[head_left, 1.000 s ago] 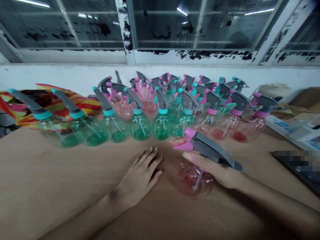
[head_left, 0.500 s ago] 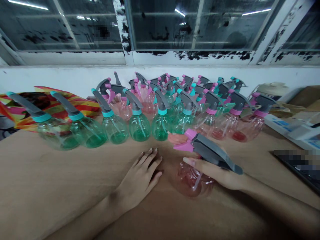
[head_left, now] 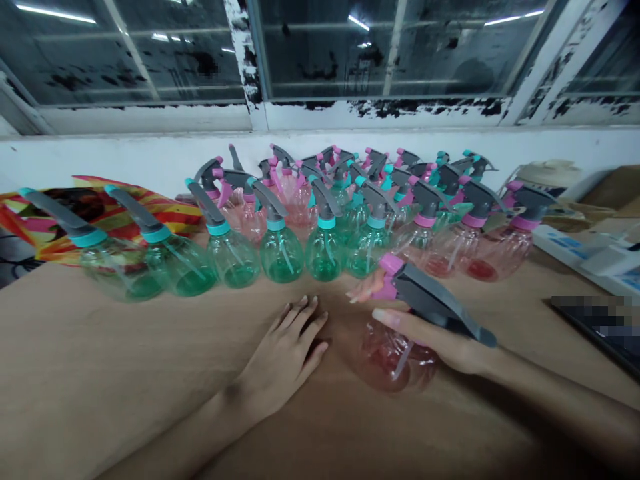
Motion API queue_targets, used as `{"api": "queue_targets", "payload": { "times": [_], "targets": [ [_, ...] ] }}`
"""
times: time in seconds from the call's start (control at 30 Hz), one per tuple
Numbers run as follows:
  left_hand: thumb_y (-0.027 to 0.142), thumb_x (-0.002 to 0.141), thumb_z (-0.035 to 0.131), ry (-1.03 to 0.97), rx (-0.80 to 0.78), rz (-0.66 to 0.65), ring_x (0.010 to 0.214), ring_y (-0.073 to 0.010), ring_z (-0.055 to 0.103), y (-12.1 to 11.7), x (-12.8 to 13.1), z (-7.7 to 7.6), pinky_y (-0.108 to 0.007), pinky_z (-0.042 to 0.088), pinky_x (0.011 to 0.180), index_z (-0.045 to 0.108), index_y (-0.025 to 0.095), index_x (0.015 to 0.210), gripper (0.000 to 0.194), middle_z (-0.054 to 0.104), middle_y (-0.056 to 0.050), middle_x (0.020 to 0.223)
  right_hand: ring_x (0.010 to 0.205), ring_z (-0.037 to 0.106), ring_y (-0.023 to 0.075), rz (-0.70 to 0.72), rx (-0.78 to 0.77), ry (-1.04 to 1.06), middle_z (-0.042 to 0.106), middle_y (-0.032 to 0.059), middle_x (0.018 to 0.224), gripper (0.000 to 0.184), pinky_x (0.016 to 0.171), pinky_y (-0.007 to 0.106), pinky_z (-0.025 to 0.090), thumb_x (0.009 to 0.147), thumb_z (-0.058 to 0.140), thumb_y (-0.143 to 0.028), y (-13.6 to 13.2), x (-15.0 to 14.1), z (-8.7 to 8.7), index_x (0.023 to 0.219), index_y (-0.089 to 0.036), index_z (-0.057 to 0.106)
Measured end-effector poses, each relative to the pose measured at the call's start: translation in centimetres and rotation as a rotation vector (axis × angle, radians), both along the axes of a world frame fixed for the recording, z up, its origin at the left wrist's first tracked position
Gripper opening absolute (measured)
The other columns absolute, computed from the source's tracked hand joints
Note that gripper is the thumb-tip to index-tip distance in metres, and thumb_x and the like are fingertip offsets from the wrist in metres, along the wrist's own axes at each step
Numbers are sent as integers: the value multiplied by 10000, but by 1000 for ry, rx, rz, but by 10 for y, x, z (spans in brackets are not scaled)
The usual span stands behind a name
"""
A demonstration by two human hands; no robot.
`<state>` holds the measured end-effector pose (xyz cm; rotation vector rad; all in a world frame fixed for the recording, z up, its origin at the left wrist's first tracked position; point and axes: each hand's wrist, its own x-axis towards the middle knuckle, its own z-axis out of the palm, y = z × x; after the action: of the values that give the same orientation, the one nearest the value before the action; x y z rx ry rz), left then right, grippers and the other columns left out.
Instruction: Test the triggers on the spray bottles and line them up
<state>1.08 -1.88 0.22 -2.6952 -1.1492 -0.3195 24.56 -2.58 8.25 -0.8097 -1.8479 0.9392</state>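
Note:
A pink spray bottle (head_left: 393,363) with a grey and pink trigger head is in my right hand (head_left: 450,340). The thumb crosses the bottle's neck on the near side, and the fingertips show by the pink trigger. My left hand (head_left: 283,353) lies flat on the wooden table (head_left: 125,373), fingers spread, to the left of that bottle and apart from it. Beyond both hands runs a front row of spray bottles. A green one with a turquoise collar (head_left: 324,252) stands near the middle, and a pink one (head_left: 480,257) is at the right.
More spray bottles crowd behind the front row, against the white wall (head_left: 125,157). A bright patterned bag (head_left: 165,207) lies at the left. On the right are a white power strip (head_left: 575,257), a dark phone-like slab (head_left: 595,333) and a cardboard box (head_left: 617,193).
My right hand and the pink spray bottle have shifted slightly to the right, and its fingers by the trigger have changed position. My left hand stays flat on the table.

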Motion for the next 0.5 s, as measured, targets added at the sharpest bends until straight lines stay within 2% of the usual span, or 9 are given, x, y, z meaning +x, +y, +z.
{"api": "queue_targets", "payload": {
  "times": [0.07, 0.17, 0.23, 0.37, 0.5],
  "targets": [
    [348, 988, 345, 0, -1, 5, 1305, -257, 385, -1, 0, 1, -444, 336, 1055, 478, 123, 1315, 419, 449, -126, 1402, 847, 638, 168, -45, -12, -14, 651, -2, 858, 71, 811, 317, 505, 835, 597, -328, -1, 1, -1, 863, -263, 588],
    [352, 992, 336, 12, -12, 8, 1306, -255, 387, -1, 1, 3, -434, 337, 1055, 485, 129, 1310, 416, 448, -123, 1404, 738, 622, 175, -122, -21, -74, 617, 3, 735, 196, 694, 324, 497, 853, 545, -414, -4, 2, -5, 780, -236, 580],
    [355, 994, 333, 23, -15, 12, 1307, -255, 387, -1, 1, 4, -433, 334, 1057, 487, 129, 1311, 419, 450, -120, 1404, 727, 619, 179, -154, -28, -93, 601, 9, 713, 263, 670, 323, 486, 862, 520, -448, -5, 2, -6, 734, -223, 564],
    [353, 989, 346, 37, -15, 10, 1305, -259, 388, -1, 2, 4, -440, 331, 1059, 487, 117, 1315, 426, 444, -122, 1408, 737, 630, 186, -160, -29, -92, 609, 14, 718, 283, 723, 344, 501, 859, 518, -470, -6, 1, -3, 734, -221, 573],
    [349, 985, 354, 28, -21, 13, 1305, -262, 388, 0, 1, 3, -444, 337, 1055, 490, 119, 1313, 423, 448, -125, 1404, 831, 657, 194, -132, -18, -84, 677, 14, 836, 198, 835, 358, 508, 855, 551, -416, -5, 1, -3, 952, -274, 650]
  ]
}}
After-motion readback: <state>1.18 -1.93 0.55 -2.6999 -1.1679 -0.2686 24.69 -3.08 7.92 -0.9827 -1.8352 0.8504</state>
